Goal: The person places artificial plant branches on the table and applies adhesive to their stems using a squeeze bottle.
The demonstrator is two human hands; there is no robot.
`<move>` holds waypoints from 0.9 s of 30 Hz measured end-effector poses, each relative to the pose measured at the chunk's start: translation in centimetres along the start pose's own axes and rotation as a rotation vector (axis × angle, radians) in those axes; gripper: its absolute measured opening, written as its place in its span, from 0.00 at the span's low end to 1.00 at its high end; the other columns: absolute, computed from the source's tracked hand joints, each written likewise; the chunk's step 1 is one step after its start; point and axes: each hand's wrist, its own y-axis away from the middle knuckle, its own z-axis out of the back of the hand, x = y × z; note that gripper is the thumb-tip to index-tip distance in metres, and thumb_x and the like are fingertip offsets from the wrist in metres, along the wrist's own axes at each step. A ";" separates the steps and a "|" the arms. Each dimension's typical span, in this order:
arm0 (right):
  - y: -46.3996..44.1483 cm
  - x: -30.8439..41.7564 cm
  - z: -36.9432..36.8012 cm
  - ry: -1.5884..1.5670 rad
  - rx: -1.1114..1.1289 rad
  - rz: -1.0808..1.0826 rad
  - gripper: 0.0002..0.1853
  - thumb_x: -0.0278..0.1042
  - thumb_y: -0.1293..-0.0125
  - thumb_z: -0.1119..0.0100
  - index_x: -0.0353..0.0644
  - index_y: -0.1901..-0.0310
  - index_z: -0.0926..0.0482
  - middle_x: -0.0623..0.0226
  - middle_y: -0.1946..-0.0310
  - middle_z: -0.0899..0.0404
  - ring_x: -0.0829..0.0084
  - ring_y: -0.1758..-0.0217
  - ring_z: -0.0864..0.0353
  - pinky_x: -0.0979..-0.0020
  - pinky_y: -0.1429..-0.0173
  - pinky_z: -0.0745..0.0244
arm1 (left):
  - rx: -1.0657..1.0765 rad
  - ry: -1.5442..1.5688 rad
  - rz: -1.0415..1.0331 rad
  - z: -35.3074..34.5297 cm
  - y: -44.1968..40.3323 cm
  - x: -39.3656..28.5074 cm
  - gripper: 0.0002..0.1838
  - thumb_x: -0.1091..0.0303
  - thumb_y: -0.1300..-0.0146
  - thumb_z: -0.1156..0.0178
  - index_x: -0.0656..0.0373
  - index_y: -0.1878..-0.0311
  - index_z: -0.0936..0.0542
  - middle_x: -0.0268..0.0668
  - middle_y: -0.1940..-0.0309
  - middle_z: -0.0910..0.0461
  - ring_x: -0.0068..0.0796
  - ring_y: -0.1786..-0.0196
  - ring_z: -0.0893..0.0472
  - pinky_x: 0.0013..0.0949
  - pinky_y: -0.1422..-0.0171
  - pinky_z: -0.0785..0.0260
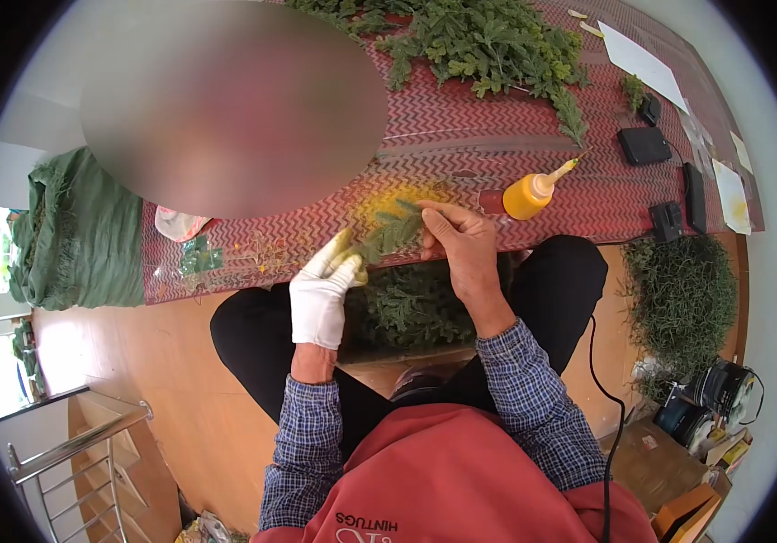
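Observation:
A small green artificial evergreen sprig is stretched between my two hands above the front edge of the table. My left hand, in a white glove with yellow-stained fingertips, pinches its left end. Bare, my right hand is closed on the right end with thumb and fingers. Yellow stains mark the patterned red tablecloth just behind the sprig. To the right of my right hand stands a yellow squeeze bottle, its nozzle leaning toward the upper right.
A heap of green sprigs covers the far part of the table. More greenery lies below, between my knees. Black devices and white paper are at the right. Green fabric hangs at the left; a cable runs beside me.

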 end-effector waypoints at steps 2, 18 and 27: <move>-0.4 -0.2 0.4 0.101 -0.016 -0.046 0.12 0.34 0.35 0.36 0.35 0.55 0.16 0.72 0.80 0.21 0.82 0.79 0.24 0.79 0.74 0.29 | -0.017 -0.063 -0.007 0.5 -1.0 -0.3 0.19 0.77 0.34 0.40 0.66 0.40 0.24 0.37 0.56 0.18 0.20 0.64 0.21 0.23 0.59 0.25; -2.5 -2.5 -0.4 1.529 0.024 0.893 0.05 0.30 0.45 0.41 0.47 0.65 0.21 0.68 0.71 0.27 0.66 0.61 0.27 0.64 0.57 0.32 | -0.177 -1.025 -0.114 -0.9 -6.3 -0.5 0.13 0.69 0.47 0.31 0.60 0.57 0.13 0.44 0.66 0.14 0.29 0.65 0.14 0.30 0.56 0.25; -2.9 -1.9 0.1 1.623 0.384 1.078 0.17 0.33 0.42 0.45 0.62 0.52 0.19 0.71 0.71 0.32 0.69 0.64 0.27 0.66 0.59 0.34 | -0.152 -1.056 -0.163 0.0 -7.5 0.5 0.21 0.68 0.49 0.30 0.57 0.49 0.17 0.43 0.65 0.14 0.34 0.64 0.15 0.34 0.56 0.25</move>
